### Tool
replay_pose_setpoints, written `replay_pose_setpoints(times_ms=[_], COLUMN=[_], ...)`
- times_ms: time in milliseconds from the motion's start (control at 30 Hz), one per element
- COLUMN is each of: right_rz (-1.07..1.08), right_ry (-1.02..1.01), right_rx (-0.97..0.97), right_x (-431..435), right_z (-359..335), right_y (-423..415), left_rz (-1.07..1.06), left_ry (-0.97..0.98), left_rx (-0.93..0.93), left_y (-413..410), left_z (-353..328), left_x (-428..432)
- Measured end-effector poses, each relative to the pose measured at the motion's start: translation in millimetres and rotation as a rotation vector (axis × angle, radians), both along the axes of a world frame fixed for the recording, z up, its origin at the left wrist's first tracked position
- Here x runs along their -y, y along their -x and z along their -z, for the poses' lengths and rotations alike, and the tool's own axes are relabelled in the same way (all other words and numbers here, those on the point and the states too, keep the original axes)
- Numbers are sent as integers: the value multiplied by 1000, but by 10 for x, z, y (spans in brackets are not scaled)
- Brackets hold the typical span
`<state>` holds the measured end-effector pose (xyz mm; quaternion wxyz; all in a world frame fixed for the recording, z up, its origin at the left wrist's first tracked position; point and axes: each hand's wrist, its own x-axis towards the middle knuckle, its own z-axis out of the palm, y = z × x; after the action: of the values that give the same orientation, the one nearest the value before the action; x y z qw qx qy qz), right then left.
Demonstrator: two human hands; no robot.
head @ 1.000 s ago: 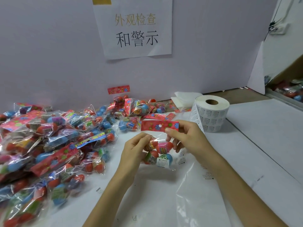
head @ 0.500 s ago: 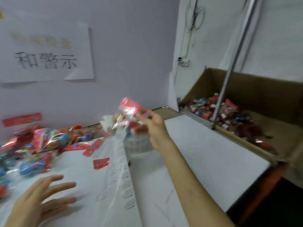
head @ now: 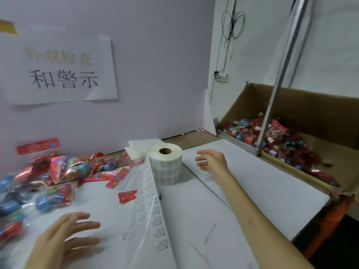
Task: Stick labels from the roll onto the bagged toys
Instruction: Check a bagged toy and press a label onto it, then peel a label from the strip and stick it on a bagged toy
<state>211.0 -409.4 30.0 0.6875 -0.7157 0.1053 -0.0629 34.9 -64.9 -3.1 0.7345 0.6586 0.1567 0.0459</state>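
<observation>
A white label roll (head: pixel 165 166) stands on the white table (head: pixel 252 183), and its strip of labels (head: pixel 150 208) trails toward me. Bagged toys (head: pixel 58 171), clear bags of coloured balls with red header cards, lie heaped at the left. My left hand (head: pixel 64 237) hovers low over the table near that heap, fingers spread, empty. My right hand (head: pixel 211 160) is stretched out just right of the roll, fingers apart, holding nothing. A cardboard box (head: pixel 303 105) at the right holds many more bagged toys (head: pixel 275 138).
A paper sign (head: pixel 58 68) hangs on the lilac back wall. A metal pole (head: pixel 279 74) rises at the box's near edge. Loose red header cards (head: pixel 127 196) lie by the strip. Folded white sheets (head: pixel 139 147) sit behind the roll. The table's right edge drops off.
The view has swung right. My right hand, which held a bagged toy a moment ago, is now empty and open near the roll. My left hand stays open low at the left.
</observation>
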Motion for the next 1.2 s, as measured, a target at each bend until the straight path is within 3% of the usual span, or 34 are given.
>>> replay_pose_setpoints(times_ms=[200, 333, 533, 633, 767, 867, 1067, 1200], right_rz=[-363, -530, -666, -646, -455, -366, -394, -476], right_ry=[147, 392, 778, 945, 791, 917, 1280, 1274], right_rx=[231, 359, 347, 286, 220, 179, 196, 130], right_x=[-999, -1636, -2408, -2692, -2951, -2973, -2852, -2775], right_z=[-246, -269, -57, 85, 164, 251, 414, 337], right_y=[227, 253, -44, -294, -646, -843, -914, -841], left_rz=[-43, -41, -46, -52, -72, -99, -81, -86], left_ry=[-73, -131, -120, -102, -26, 19, 4, 9], left_rx=[-5, 22, 22, 25, -17, -38, -43, -45], left_y=[27, 18, 42, 26, -8, -20, -26, -18], left_z=[-6, 46, 51, 58, 50, 55, 61, 61], left_x=[-4, 12, 63, 56, -7, -49, -47, -71])
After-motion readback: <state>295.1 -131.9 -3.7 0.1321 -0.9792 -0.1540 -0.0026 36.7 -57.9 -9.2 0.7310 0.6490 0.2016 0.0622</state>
